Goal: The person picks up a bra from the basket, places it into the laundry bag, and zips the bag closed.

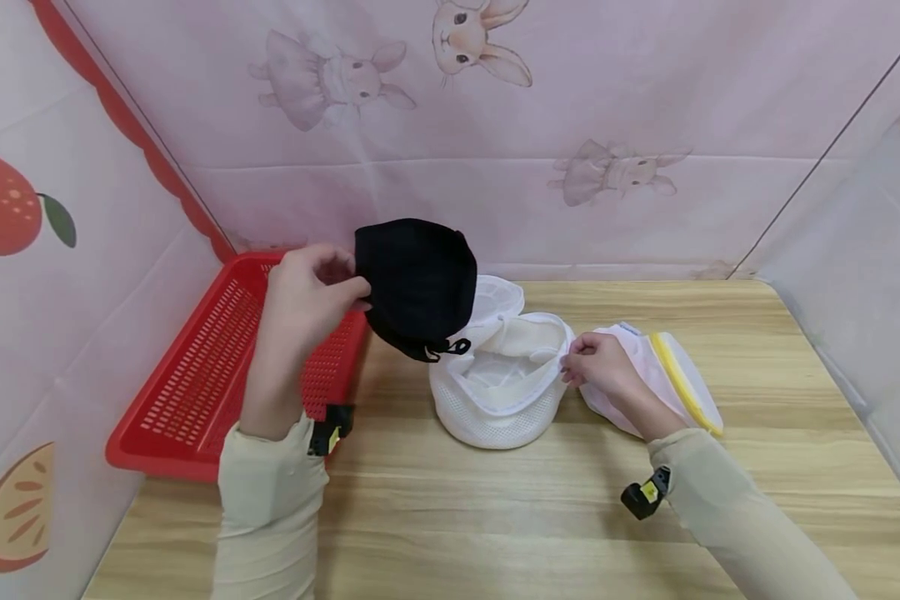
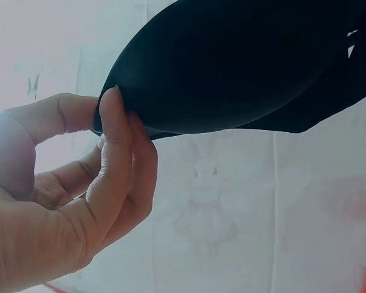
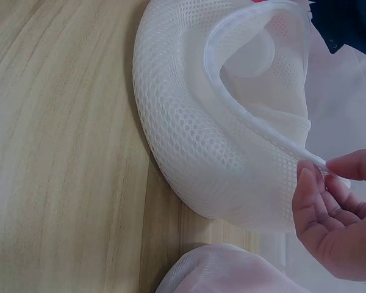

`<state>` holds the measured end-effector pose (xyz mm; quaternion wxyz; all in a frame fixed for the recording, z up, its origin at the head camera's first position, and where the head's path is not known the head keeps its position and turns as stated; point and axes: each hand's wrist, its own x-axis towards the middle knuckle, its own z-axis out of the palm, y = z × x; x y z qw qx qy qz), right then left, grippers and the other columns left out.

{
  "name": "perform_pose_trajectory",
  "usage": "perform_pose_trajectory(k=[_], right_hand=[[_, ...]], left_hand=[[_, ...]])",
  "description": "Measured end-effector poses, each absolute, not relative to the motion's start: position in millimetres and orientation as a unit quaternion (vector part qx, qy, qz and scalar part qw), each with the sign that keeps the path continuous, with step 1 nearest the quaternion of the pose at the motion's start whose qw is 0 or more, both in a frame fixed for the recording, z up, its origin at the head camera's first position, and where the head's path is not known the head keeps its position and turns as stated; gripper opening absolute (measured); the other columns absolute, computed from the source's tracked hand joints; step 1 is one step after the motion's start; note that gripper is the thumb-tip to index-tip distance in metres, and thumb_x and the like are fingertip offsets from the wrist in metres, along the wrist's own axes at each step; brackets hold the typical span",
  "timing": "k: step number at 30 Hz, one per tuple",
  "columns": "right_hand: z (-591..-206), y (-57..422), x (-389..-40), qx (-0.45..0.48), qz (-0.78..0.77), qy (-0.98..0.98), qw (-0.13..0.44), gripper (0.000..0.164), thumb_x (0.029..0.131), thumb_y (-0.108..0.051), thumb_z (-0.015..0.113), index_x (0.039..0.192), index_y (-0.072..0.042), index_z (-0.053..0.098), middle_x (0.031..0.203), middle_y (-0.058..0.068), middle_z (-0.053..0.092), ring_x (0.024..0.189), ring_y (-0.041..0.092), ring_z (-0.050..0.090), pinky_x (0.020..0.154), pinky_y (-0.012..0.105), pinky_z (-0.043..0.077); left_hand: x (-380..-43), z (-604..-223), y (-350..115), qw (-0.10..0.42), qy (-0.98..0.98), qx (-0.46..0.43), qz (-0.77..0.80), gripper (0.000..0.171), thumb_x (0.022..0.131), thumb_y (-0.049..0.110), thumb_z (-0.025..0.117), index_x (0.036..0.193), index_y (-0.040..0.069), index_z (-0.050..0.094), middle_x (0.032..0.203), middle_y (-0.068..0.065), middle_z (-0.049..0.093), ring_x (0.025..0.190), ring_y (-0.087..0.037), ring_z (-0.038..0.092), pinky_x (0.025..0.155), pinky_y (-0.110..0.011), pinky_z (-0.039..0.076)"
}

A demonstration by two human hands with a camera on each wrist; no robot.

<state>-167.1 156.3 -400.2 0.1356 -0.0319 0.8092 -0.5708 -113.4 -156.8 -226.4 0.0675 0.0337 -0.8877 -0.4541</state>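
Observation:
A folded black bra (image 1: pixel 420 275) hangs above the table, pinched at its edge between the thumb and fingers of my left hand (image 1: pixel 307 292). In the left wrist view its smooth rounded cup (image 2: pixel 219 67) fills the top. Below and to the right of it stands a round white mesh laundry bag (image 1: pixel 495 429) with its mouth open upward and its lid flap tipped back. My right hand (image 1: pixel 603 367) pinches the bag's right rim; the right wrist view shows thumb and fingertips on the white piping (image 3: pixel 274 137). Inside the bag, its pale lining is visible.
A red perforated plastic basket (image 1: pixel 165 471) stands at the left, partly behind my left arm. To the right lies another pale pink and white mesh bag with yellow trim (image 1: pixel 675 375), partly behind my right hand. A printed curtain (image 1: pixel 495 200) hangs behind the wooden table (image 1: pixel 450 525).

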Motion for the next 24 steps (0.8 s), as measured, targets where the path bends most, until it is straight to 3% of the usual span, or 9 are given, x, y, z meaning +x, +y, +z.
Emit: perform_pose_trajectory(k=[24], right_hand=[[-390.5, 153.6, -166.6, -0.006, -0.594, 0.792, 0.143, 0.005, 0.086, 0.006, 0.051, 0.085, 0.01, 0.049, 0.065, 0.009, 0.059, 0.056, 0.014, 0.06, 0.055, 0.027, 0.053]], left_hand=[[-140.9, -265.4, -93.7, 0.033, -0.882, -0.031, -0.47, 0.004, 0.079, 0.0, 0.059, 0.082, -0.002, 0.06, 0.079, -0.012, 0.061, 0.06, -0.018, 0.063, 0.055, -0.025, 0.053]])
